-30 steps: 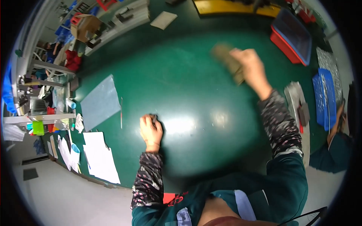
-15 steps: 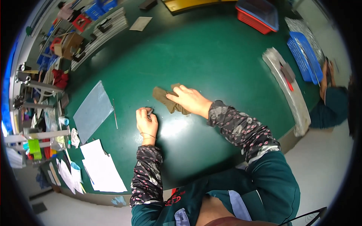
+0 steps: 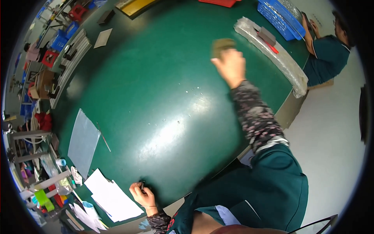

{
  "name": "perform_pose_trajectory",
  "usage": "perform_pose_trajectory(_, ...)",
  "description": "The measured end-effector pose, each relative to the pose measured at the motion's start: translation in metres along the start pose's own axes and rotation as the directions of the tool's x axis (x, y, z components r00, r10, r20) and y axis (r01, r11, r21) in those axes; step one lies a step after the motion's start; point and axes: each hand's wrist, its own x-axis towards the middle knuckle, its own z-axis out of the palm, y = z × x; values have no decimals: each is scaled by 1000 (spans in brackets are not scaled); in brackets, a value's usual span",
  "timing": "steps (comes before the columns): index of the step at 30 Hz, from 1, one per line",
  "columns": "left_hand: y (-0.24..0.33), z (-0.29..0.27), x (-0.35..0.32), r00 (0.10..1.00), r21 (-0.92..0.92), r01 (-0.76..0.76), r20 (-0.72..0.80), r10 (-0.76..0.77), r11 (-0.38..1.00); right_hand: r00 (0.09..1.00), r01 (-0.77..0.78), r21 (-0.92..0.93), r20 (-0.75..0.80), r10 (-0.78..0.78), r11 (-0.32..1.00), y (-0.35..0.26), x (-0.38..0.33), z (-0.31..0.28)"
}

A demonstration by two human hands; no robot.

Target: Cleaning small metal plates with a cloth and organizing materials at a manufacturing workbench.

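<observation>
Away from me, right of the middle, my right hand (image 3: pixel 232 68) grips an olive-brown cloth (image 3: pixel 223 44), which lies against the green tabletop (image 3: pixel 163 78). Motion blurs the cloth, and its folds are hard to read. Low in the view, beside the white papers (image 3: pixel 113 199), my left hand (image 3: pixel 143 195) is closed with its fingers curled. Something small and dark shows between thumb and fingers, too little of it to name. Small crumbs or drops are scattered on the tabletop between my hands.
At left lie a grey-blue sheet (image 3: pixel 83 142) and a thin rod (image 3: pixel 104 139). On the right, a long plastic-wrapped bundle (image 3: pixel 288 70) carries a grey block (image 3: pixel 267 36) and a red-handled tool (image 3: pixel 272 47). A blue basket (image 3: pixel 278 19) stands beyond it, near a seated person (image 3: pixel 329 56).
My right hand has swept the cloth away from me and to the right. My left hand has drawn back toward the near edge, still closed. The whole view has shifted.
</observation>
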Motion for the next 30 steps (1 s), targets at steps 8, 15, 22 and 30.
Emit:
perform_pose_trajectory(8,17,4,52,978,-60,-205,12,206,977,963,245,342,-196,-186,907,-40,-48,-59)
perform_pose_trajectory(15,20,2,50,965,-81,-252,51,257,964,887,-437,80,-125,444,896,168,-78,-76)
perform_pose_trajectory(22,26,-5,37,974,21,-196,118,192,980,990,-103,118,104,91,988,27,-55,-26)
perform_pose_trajectory(30,30,-13,23,999,66,17,-42,-14,998,919,279,705,1,-394,652,-101,-57,-34)
